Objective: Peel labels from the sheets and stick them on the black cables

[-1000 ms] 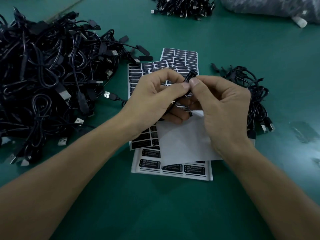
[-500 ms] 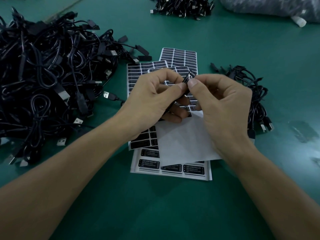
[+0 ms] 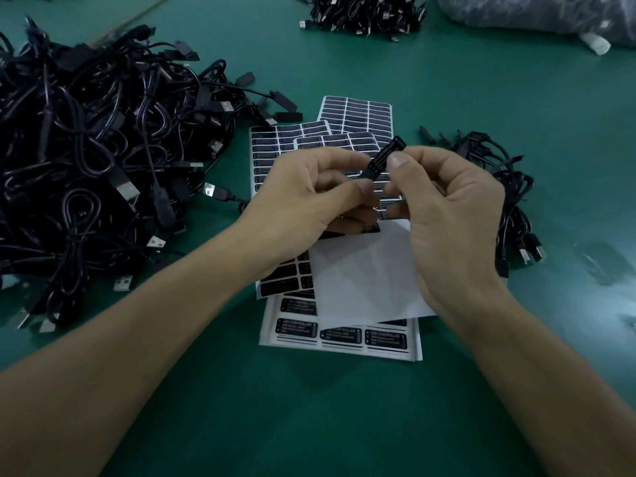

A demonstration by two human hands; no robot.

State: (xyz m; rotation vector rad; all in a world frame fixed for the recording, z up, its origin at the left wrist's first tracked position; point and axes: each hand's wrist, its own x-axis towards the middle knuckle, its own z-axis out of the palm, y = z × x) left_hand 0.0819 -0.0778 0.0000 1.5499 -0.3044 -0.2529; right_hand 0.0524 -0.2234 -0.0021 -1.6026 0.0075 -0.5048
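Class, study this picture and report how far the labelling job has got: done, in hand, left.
Done: one backing sheet lies stripped blank; the small cable bundle at right may be finished, though no labels show. In hand: left hand and right hand pinch one cable's black block. Left: the big heap at left and several full label sheets.

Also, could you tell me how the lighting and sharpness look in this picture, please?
Head view: dim, bluish light, so the cable pile merges into a dark mass; the left hand, right hand and the cable end they pinch look sharp; print on the near sheet is soft; wide-angle stretch shows toward the corners.
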